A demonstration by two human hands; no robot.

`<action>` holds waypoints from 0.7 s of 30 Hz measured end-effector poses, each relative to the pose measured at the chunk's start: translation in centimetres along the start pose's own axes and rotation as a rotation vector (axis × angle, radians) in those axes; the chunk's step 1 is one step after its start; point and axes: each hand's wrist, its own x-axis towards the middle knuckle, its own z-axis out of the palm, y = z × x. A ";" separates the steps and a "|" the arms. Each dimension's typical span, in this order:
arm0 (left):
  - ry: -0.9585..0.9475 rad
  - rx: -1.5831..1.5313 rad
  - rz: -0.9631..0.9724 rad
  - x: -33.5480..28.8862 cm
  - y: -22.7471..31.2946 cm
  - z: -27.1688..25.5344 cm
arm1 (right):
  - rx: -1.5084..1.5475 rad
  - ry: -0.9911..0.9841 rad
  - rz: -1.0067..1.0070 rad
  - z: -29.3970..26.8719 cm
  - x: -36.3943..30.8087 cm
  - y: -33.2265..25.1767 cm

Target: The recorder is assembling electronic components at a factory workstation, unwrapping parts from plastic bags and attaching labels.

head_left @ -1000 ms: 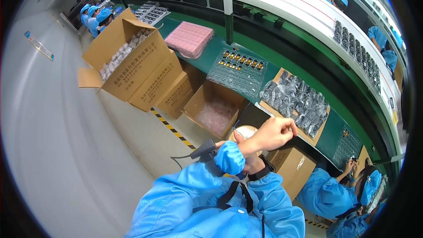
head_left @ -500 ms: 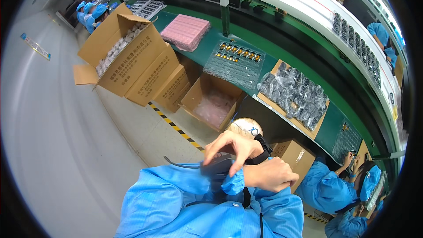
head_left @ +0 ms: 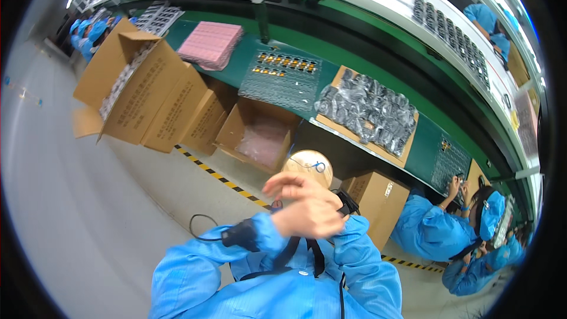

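At the lower centre of the frame my left hand (head_left: 310, 218), loosely curled, overlaps my partly spread right hand (head_left: 302, 187); blurred, any hold I cannot tell. Black wrist device (head_left: 348, 202) lies just right of left fingertips.

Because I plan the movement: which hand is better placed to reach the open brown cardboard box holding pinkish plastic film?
Probably the right hand: it lies farther forward, nearer to the box, and points left toward it. The left hand is farther back and points right.
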 end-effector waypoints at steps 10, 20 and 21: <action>-1.725 -0.038 -0.912 -46.4 2.2 3.4 | -1.382 0.911 0.577 -21.3 -11.1 26.7; -1.266 -0.187 -1.752 -52.6 3.8 11.7 | -1.342 1.240 0.218 -38.5 0.8 37.7; -1.105 -0.183 -1.860 -52.7 2.2 13.5 | -1.356 1.201 0.189 -40.0 2.7 37.2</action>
